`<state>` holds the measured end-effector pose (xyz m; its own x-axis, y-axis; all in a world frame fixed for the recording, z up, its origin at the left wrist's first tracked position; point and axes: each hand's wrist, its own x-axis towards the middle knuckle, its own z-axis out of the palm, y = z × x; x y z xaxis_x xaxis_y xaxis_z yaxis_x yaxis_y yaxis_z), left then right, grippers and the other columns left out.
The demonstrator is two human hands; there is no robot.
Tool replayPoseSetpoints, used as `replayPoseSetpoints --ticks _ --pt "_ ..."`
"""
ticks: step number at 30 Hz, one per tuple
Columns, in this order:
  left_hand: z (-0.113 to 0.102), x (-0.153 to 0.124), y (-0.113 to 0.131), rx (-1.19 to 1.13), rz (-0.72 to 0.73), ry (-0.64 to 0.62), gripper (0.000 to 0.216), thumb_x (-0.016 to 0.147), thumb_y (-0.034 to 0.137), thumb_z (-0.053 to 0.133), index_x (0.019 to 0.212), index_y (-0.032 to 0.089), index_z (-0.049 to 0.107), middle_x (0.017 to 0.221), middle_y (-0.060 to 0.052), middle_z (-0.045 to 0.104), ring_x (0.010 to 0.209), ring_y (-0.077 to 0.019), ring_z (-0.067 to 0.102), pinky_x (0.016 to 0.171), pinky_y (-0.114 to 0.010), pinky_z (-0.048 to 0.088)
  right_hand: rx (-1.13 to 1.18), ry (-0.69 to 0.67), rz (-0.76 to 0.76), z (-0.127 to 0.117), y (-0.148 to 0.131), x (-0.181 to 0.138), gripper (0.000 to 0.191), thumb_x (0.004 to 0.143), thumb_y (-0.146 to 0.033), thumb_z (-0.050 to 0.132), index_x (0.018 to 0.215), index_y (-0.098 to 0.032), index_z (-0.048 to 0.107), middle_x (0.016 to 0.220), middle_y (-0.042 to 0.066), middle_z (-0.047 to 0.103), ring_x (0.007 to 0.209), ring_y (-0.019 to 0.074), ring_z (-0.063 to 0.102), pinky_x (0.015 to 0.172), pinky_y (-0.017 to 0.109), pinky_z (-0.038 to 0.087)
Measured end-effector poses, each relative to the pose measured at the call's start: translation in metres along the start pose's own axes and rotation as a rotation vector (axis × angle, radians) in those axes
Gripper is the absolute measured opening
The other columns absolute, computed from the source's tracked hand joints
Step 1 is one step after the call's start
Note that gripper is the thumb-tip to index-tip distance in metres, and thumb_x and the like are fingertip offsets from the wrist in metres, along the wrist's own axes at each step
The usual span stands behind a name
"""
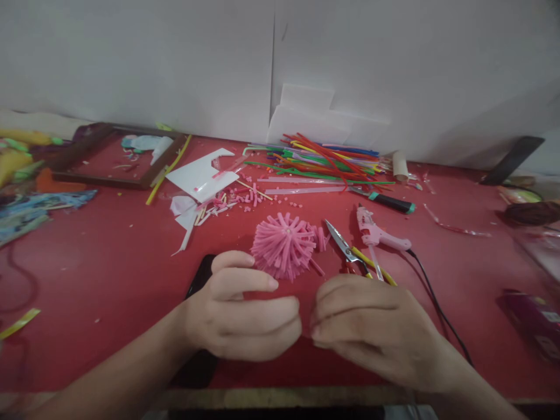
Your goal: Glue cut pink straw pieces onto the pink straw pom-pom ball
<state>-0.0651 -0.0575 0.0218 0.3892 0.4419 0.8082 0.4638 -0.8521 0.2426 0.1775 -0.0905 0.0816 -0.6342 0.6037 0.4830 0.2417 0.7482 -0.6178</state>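
Near the table's front edge, my left hand (249, 309) has its fingers curled inward, the upper ones a little apart. Facing it across a small gap is my right hand (371, 326), its fingers bent and pressed together. The fingertips hide whatever either hand pinches. Just beyond them stands a round, spiky pink cluster (284, 245) of short fuzzy pipe-cleaner pieces, close to my left fingers. A few loose pink pieces (321, 238) lie at its right side. Open scissors (345, 242) rest behind my right hand, and a pink hot glue gun (378, 232) lies to their right.
A black phone (202, 274) lies partly under my left hand. Colourful pipe cleaners (324, 160), a utility knife (385, 201) and white card (201, 175) are farther back. A brown frame (102, 178) sits at the left. The glue gun's cord (440, 309) runs past my right wrist.
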Motion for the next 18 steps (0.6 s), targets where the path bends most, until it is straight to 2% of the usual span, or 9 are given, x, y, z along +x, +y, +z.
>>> replayPoseSetpoints --ticks 1,2,3,5,8,10,12,15,18 --pt "-0.002 0.007 0.0 0.036 0.201 -0.008 0.017 0.086 0.032 0.068 0.087 0.049 0.069 0.067 0.008 0.068 0.072 -0.0173 0.056 0.086 -0.036 0.051 -0.022 0.011 0.014 0.0 -0.001 0.001 0.016 0.098 -0.017 0.053 0.097 -0.015 0.069 0.089 0.004 0.073 0.089 0.0096 0.068 0.087 0.022 0.057" --pt "-0.003 0.013 -0.002 0.071 0.262 -0.016 0.018 0.088 0.03 0.066 0.09 0.047 0.069 0.071 0.007 0.069 0.076 -0.0181 0.058 0.086 -0.036 0.051 -0.062 0.029 0.022 -0.001 0.0 0.001 0.015 0.096 -0.015 0.054 0.097 -0.015 0.069 0.089 0.004 0.073 0.09 0.0099 0.068 0.088 0.023 0.057" --pt "-0.003 0.019 -0.005 0.082 0.252 -0.007 0.017 0.089 0.027 0.066 0.092 0.044 0.069 0.076 0.006 0.071 0.08 -0.0184 0.059 0.085 -0.036 0.051 -0.114 0.064 0.029 -0.001 0.001 0.002 0.013 0.095 -0.013 0.056 0.096 -0.016 0.069 0.09 0.003 0.074 0.091 0.0105 0.068 0.089 0.024 0.057" --pt "-0.001 0.027 -0.01 0.057 0.109 0.035 0.019 0.088 0.034 0.069 0.106 0.035 0.065 0.091 0.002 0.072 0.09 -0.0197 0.062 0.088 -0.038 0.051 -0.244 0.188 0.027 -0.002 0.006 0.003 0.013 0.089 -0.008 0.061 0.095 -0.017 0.069 0.09 0.003 0.074 0.093 0.0124 0.069 0.089 0.026 0.059" --pt "0.009 0.03 -0.016 -0.037 -0.153 0.058 0.067 0.081 0.059 0.07 0.133 0.025 0.047 0.123 -0.011 0.064 0.113 -0.028 0.061 0.1 -0.049 0.048 -0.437 0.338 -0.023 0.001 0.022 0.004 0.017 0.084 -0.005 0.067 0.094 -0.017 0.07 0.09 0.004 0.075 0.093 0.016 0.07 0.087 0.031 0.06" --pt "0.016 0.028 -0.018 -0.054 -0.238 0.012 0.092 0.071 0.069 0.072 0.141 0.021 0.038 0.136 -0.016 0.056 0.126 -0.034 0.055 0.108 -0.055 0.043 -0.517 0.343 -0.069 0.006 0.033 0.003 0.017 0.083 -0.004 0.068 0.094 -0.017 0.071 0.09 0.004 0.075 0.092 0.0172 0.071 0.086 0.033 0.061" --pt "0.022 0.025 -0.018 -0.04 -0.271 -0.063 0.105 0.063 0.071 0.077 0.144 0.018 0.036 0.14 -0.019 0.053 0.132 -0.0365 0.05 0.113 -0.055 0.039 -0.569 0.324 -0.1 0.01 0.04 0.003 0.017 0.083 -0.004 0.068 0.095 -0.016 0.071 0.089 0.004 0.076 0.091 0.0174 0.071 0.085 0.034 0.062" --pt "0.027 0.021 -0.018 -0.044 -0.296 -0.139 0.105 0.064 0.063 0.082 0.146 0.016 0.037 0.143 -0.019 0.052 0.135 -0.0358 0.048 0.116 -0.053 0.036 -0.621 0.304 -0.128 0.014 0.043 0.001 0.016 0.083 -0.005 0.069 0.096 -0.016 0.071 0.089 0.004 0.076 0.089 0.018 0.07 0.084 0.035 0.062" --pt "0.03 0.019 -0.019 -0.06 -0.293 -0.136 0.087 0.074 0.05 0.08 0.144 0.017 0.039 0.141 -0.016 0.055 0.134 -0.0326 0.049 0.115 -0.05 0.039 -0.632 0.284 -0.124 0.016 0.041 0.001 0.02 0.082 -0.001 0.067 0.098 -0.013 0.071 0.091 0.006 0.076 0.092 0.0195 0.068 0.087 0.037 0.061"
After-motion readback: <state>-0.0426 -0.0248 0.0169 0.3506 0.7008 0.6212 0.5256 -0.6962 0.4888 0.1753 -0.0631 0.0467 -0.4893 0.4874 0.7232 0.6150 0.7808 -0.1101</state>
